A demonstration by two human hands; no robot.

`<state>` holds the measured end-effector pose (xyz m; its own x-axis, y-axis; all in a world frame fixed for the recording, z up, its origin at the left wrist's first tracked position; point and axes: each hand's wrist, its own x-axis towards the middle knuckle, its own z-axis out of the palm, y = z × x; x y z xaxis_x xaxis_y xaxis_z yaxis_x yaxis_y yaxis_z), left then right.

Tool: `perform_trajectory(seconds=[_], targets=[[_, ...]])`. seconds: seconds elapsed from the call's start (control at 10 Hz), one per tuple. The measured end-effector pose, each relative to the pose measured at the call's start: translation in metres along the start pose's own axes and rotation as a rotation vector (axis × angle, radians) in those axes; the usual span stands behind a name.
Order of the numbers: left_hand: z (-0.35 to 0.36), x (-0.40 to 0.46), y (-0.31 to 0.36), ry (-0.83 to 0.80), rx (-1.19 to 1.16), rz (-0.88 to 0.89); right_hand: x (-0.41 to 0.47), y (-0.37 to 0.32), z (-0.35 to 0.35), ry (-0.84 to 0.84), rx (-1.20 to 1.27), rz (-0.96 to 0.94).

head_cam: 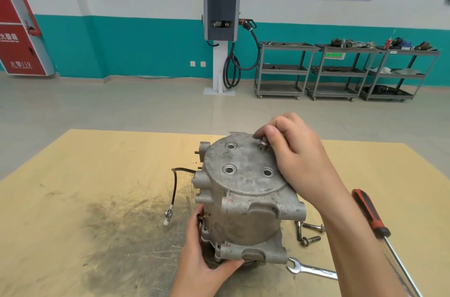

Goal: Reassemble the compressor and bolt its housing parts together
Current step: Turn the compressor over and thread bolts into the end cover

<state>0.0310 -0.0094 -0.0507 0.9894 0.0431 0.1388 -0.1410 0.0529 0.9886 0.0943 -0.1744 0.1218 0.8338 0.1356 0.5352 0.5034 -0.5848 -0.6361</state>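
One bolt (pixel 263 142) stood upright over the compressor (pixel 246 196) cover's upper-right hole, pinched by the right hand (pixel 295 150); the left hand (pixel 207 265) gripped the base.

The screwdriver (pixel 379 231) tip runs off the frame's bottom edge.

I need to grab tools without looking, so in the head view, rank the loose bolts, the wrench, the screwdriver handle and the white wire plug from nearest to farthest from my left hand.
From the left hand:
1. Wrench, right of it, near the table edge.
2. Loose bolts, right, beside the compressor.
3. White wire plug, to the left; too close to the bolts to rank firmly.
4. Screwdriver handle, far right.
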Motion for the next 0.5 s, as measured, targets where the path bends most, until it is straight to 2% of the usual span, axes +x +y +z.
perform_trajectory(seconds=[0.2, 0.3, 0.4, 0.5], targets=[[-0.004, -0.001, -0.001, 0.005, -0.035, -0.038, -0.004, 0.004, -0.004, -0.075, 0.147, 0.049], [-0.008, -0.001, -0.008, -0.029, 0.192, -0.036, -0.002, 0.004, -0.004, -0.063, 0.294, 0.141], [-0.009, -0.002, -0.008, -0.004, 0.226, 0.014, 0.003, 0.002, -0.002, -0.013, 0.276, 0.192], [-0.012, 0.002, 0.002, -0.038, 0.201, -0.055, 0.002, 0.001, 0.0, -0.011, 0.22, 0.15]])
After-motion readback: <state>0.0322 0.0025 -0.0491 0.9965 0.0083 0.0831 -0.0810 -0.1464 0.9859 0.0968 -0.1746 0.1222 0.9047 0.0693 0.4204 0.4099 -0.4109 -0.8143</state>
